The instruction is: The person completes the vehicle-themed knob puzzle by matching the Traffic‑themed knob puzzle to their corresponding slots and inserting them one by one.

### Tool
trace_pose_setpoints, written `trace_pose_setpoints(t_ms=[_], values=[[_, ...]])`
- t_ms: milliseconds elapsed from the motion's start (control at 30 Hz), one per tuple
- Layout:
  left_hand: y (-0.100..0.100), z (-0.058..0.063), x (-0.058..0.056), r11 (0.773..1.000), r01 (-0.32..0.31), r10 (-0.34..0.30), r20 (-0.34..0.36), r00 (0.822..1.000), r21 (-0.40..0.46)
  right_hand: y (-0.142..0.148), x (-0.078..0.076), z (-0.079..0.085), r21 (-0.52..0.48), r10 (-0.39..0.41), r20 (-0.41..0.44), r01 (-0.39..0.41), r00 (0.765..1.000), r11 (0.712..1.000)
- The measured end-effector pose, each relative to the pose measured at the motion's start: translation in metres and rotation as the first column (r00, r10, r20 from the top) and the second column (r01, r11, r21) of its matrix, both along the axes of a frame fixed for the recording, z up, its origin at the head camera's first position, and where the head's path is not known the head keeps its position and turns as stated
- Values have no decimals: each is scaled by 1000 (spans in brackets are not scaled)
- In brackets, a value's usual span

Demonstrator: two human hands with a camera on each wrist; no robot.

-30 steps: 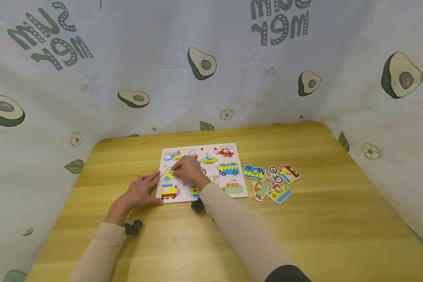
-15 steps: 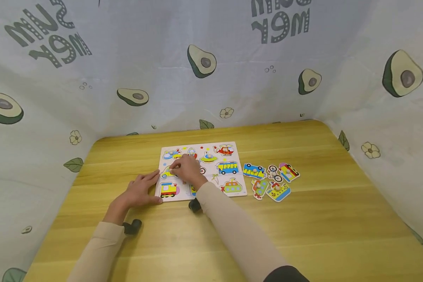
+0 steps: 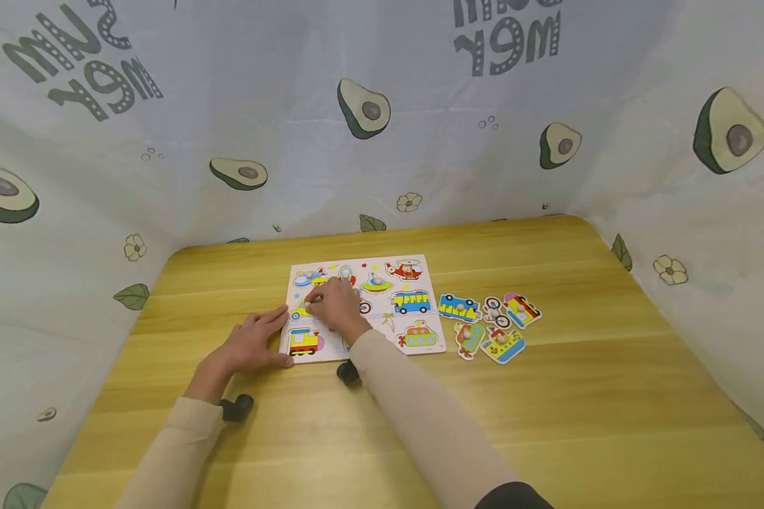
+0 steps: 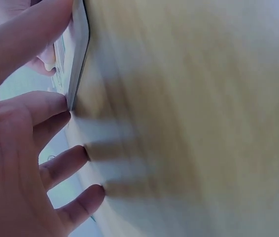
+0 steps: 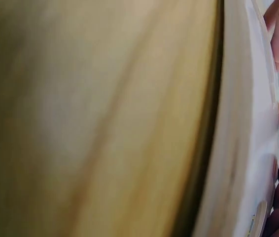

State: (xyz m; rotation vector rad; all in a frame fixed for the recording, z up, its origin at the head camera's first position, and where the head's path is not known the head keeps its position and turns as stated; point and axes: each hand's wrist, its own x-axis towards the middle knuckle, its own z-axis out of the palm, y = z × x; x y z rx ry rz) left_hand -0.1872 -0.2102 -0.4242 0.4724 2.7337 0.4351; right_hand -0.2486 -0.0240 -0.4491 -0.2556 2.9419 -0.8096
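Observation:
A white wooden puzzle board [image 3: 332, 347] with colourful vehicle pictures lies flat on the table. My right hand [image 3: 339, 305] reaches over its left half. Thumb and fingertips pinch the small knob of a yellow-green car puzzle piece [image 3: 297, 312], which lies over the car picture in the middle row; the hand covers part of the piece. At the board's left side, my left hand [image 3: 251, 344] has its fingers spread. Its thumb touches the front left corner and its index fingertip [image 4: 60, 102] meets the edge. A helicopter piece [image 3: 407, 270] and a flying-saucer piece [image 3: 376, 284] sit in the back row.
Right of the board lie several loose knobbed pieces: a bus [image 3: 450, 307], a bicycle [image 3: 500, 322], a train [image 3: 527, 305], a submarine [image 3: 463, 347] and a boat [image 3: 511, 348]. A white curtain with avocado prints [image 3: 364, 108] hangs behind the wooden table [image 3: 579, 396].
Hardly anything differs: the head view has tilted slightly, the right hand stays on the car piece with a slight shift, and the left hand keeps its place at the board's edge.

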Motion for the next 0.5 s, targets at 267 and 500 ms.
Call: trace_pose_setpoints(t_ms=[267,500], values=[[2,3,-8,1000,17,-18,-31,999,-13,24,-12,16,-149,206,136,-185,969,971],[-1,-1,-3,1000,-4,4,7,1000,-16,80,-25,48,-239,433,184,-388,882,890]])
